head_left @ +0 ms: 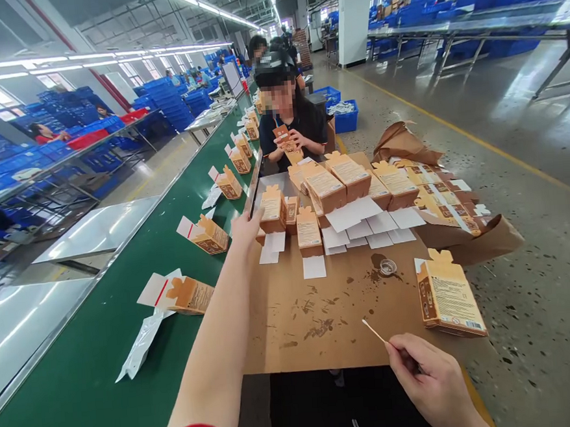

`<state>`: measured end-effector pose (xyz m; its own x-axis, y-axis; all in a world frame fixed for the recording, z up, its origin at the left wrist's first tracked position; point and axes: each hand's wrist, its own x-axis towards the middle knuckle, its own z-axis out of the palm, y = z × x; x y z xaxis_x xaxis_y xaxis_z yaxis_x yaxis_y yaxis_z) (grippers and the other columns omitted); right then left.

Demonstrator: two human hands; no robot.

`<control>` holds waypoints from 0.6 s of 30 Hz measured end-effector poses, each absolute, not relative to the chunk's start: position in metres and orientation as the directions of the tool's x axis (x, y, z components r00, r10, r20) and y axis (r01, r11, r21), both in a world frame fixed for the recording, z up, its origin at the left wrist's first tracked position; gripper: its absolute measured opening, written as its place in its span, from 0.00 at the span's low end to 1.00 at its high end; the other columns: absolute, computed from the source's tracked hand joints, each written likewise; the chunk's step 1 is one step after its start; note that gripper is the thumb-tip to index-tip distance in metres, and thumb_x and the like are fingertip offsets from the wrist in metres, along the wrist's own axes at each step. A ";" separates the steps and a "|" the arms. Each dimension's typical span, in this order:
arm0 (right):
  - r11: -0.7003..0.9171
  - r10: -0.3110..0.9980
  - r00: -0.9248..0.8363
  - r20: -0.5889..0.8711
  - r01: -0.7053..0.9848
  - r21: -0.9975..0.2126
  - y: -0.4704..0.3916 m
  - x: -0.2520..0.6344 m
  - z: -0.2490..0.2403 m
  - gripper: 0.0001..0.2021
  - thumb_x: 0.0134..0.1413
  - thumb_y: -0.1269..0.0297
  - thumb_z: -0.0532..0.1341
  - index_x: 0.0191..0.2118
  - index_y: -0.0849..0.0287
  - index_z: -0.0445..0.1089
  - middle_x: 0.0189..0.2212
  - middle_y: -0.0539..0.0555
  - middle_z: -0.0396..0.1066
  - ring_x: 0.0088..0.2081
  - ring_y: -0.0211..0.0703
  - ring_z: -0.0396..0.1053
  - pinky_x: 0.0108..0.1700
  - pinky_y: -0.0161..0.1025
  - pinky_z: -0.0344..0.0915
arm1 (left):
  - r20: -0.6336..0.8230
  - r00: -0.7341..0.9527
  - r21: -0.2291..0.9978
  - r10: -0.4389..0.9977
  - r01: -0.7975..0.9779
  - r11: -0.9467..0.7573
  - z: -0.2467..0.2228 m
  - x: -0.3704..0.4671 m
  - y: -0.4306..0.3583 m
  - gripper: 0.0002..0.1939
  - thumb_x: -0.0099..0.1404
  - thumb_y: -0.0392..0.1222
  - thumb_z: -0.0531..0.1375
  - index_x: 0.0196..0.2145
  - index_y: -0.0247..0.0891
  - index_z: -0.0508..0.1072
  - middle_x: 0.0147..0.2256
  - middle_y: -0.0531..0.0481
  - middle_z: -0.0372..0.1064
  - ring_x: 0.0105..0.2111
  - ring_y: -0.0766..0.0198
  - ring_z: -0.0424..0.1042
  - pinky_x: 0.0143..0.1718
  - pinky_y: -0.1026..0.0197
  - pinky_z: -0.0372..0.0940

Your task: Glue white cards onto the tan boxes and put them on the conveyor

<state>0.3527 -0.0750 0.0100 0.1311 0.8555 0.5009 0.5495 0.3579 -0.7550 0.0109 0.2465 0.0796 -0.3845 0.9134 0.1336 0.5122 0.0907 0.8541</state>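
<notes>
My left hand [248, 229] is stretched forward at the left edge of the cardboard-covered table [292, 310], its fingers against a brown and cream box [272, 209]. How far they wrap round it is hard to see. Near the table's front edge, my right hand [422, 366] pinches a cotton swab [374, 331], its white tip pointing up and left. A small clear dish [387, 267] sits beside dark wet spots on the cardboard. To its right lies another box [451, 296]. More boxes [325, 188] are piled at the back, white flaps sticking out towards me.
A green conveyor belt [104, 356] runs along the left, carrying several boxes [208, 235] and a white packet [141, 347]. Across the table a person [315, 120] holds a box. Crumpled brown paper [482, 242] and flat cartons [440, 193] lie at the back right.
</notes>
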 end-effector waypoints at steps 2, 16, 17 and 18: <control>0.347 0.854 0.146 0.499 0.555 -0.756 -0.077 0.354 0.013 0.15 0.77 0.62 0.68 0.32 0.47 0.77 0.21 0.45 0.74 0.17 0.42 0.70 0.21 0.35 0.71 | 0.052 -0.352 0.851 0.934 0.505 0.143 0.083 0.018 0.261 0.15 0.69 0.54 0.77 0.37 0.42 0.83 0.44 0.34 0.82 0.63 0.27 0.83 0.66 0.36 0.77; 0.367 0.921 -0.126 0.369 0.602 -0.709 -0.076 0.331 -0.005 0.17 0.79 0.73 0.59 0.34 0.48 0.68 0.25 0.45 0.71 0.23 0.40 0.69 0.28 0.37 0.65 | -0.273 -0.120 0.957 0.955 -0.130 0.258 -0.011 0.064 0.017 0.44 0.52 0.66 0.91 0.57 0.43 0.83 0.62 0.33 0.89 0.64 0.35 0.89 0.68 0.37 0.83; 0.368 0.924 -0.154 0.350 0.607 -0.704 -0.074 0.325 -0.012 0.17 0.79 0.74 0.58 0.34 0.48 0.67 0.25 0.45 0.72 0.24 0.40 0.69 0.29 0.37 0.64 | -0.289 -0.108 0.954 0.951 -0.120 0.276 -0.015 0.068 0.013 0.44 0.52 0.65 0.91 0.56 0.43 0.82 0.61 0.33 0.89 0.64 0.36 0.89 0.68 0.37 0.84; 0.372 0.925 -0.176 0.338 0.610 -0.700 -0.072 0.319 -0.019 0.17 0.78 0.75 0.58 0.34 0.48 0.66 0.25 0.46 0.72 0.24 0.41 0.69 0.29 0.38 0.63 | -0.289 -0.109 0.954 0.951 -0.115 0.277 -0.018 0.071 0.012 0.44 0.51 0.65 0.91 0.56 0.44 0.81 0.60 0.34 0.89 0.63 0.36 0.90 0.68 0.36 0.84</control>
